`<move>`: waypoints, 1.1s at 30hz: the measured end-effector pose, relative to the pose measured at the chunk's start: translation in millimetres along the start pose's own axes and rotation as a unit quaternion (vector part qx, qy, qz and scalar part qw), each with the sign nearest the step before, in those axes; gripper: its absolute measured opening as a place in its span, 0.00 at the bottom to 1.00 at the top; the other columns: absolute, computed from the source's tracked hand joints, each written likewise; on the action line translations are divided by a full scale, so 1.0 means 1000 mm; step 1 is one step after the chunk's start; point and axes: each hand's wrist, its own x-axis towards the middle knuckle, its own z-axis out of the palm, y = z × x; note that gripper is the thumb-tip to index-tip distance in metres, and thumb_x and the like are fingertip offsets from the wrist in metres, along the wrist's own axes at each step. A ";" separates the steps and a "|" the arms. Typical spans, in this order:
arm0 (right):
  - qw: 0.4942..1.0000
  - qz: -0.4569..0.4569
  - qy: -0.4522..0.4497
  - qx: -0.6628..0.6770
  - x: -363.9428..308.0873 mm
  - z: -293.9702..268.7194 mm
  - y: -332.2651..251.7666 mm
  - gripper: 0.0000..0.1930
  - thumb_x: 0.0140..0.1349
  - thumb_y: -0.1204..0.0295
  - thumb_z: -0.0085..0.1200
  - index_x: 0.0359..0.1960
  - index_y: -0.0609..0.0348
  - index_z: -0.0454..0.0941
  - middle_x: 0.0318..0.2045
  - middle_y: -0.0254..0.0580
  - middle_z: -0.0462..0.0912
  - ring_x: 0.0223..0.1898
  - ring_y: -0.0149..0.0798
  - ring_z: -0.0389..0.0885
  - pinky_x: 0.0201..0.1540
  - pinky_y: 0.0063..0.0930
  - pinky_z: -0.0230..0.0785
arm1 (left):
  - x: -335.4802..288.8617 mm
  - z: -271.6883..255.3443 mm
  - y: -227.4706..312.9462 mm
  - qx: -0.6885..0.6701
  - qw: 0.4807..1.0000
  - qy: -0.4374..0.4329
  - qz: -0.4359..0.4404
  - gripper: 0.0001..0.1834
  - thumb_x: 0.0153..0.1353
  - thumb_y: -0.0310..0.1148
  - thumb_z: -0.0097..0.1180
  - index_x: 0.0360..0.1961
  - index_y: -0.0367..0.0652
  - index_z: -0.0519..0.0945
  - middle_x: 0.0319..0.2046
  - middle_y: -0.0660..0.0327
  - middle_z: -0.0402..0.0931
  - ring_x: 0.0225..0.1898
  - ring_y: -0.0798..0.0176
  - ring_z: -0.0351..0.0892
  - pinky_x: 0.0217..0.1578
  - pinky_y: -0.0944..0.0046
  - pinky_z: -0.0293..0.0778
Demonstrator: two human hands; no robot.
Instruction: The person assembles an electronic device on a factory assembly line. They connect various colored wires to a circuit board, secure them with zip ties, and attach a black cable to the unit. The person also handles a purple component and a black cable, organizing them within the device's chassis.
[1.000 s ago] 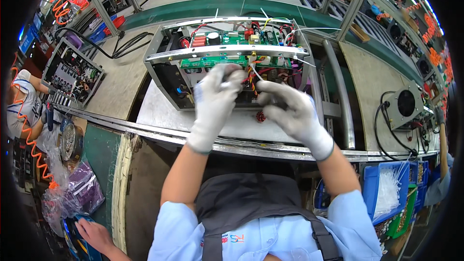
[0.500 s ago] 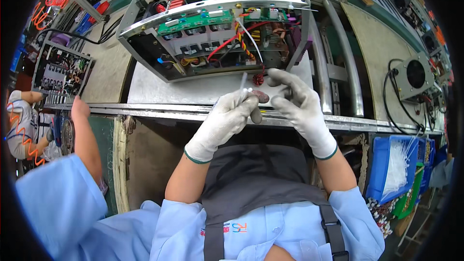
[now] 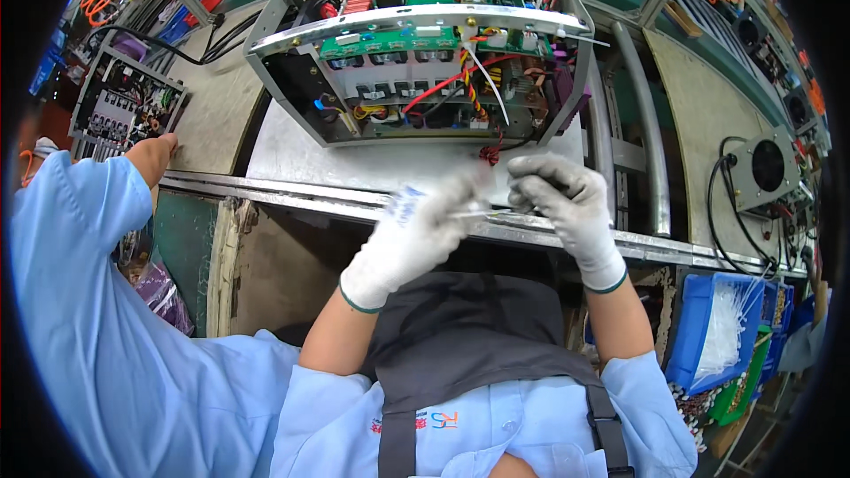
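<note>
My left hand (image 3: 416, 226), in a white glove, is smeared by motion in front of the workbench edge. A thin white strip (image 3: 475, 213), perhaps a cable tie, sticks out from under its fingers toward my right hand. The fingers of my gloved right hand (image 3: 564, 204) are curled together, and what they hold, if anything, is hidden. Just beyond both hands, a bundled dark red wire (image 3: 490, 155) hangs from an open metal chassis (image 3: 416, 80). Inside the chassis are green circuit boards (image 3: 387, 46) and red, yellow and black wires. A long white tie (image 3: 491, 84) curves down its front.
Metal rollers (image 3: 652, 133) run right of the chassis. A fan unit (image 3: 760, 155) with black cables stands farther right. A blue bin (image 3: 715, 327) of white ties sits at lower right. At left, a co-worker's arm (image 3: 150, 159) reaches beside another open chassis (image 3: 124, 106).
My right hand's fingers have gone from spread to curled. My left hand has turned, its back now upward. The view has shifted a little, and the co-worker's arm has moved farther over the bench.
</note>
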 end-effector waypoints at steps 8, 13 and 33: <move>0.979 -0.034 0.015 -0.199 0.063 0.008 -0.001 0.19 0.63 0.69 0.54 0.53 0.66 0.73 0.31 0.34 0.78 0.24 0.24 0.73 0.29 0.20 0.67 | 0.032 -0.016 -0.081 -0.116 0.923 0.367 -0.001 0.10 0.65 0.28 0.54 0.46 0.36 0.79 0.37 0.64 0.80 0.34 0.74 0.74 0.38 0.75 0.70; 0.919 -0.152 -0.024 -0.364 0.083 0.004 0.006 0.23 0.59 0.68 0.58 0.55 0.66 0.72 0.38 0.44 0.78 0.33 0.27 0.75 0.35 0.21 0.70 | 0.058 0.010 -0.102 0.097 0.908 0.353 0.202 0.15 0.58 0.21 0.56 0.47 0.39 0.79 0.43 0.55 0.80 0.40 0.64 0.81 0.41 0.67 0.75; 0.861 -0.250 0.164 -0.412 0.104 0.030 0.018 0.14 0.53 0.69 0.59 0.38 0.62 0.70 0.30 0.56 0.79 0.31 0.58 0.79 0.30 0.44 0.72 | 0.080 0.037 -0.078 0.247 0.913 0.274 0.172 0.17 0.42 0.21 0.58 0.38 0.43 0.79 0.35 0.55 0.77 0.34 0.50 0.78 0.34 0.56 0.74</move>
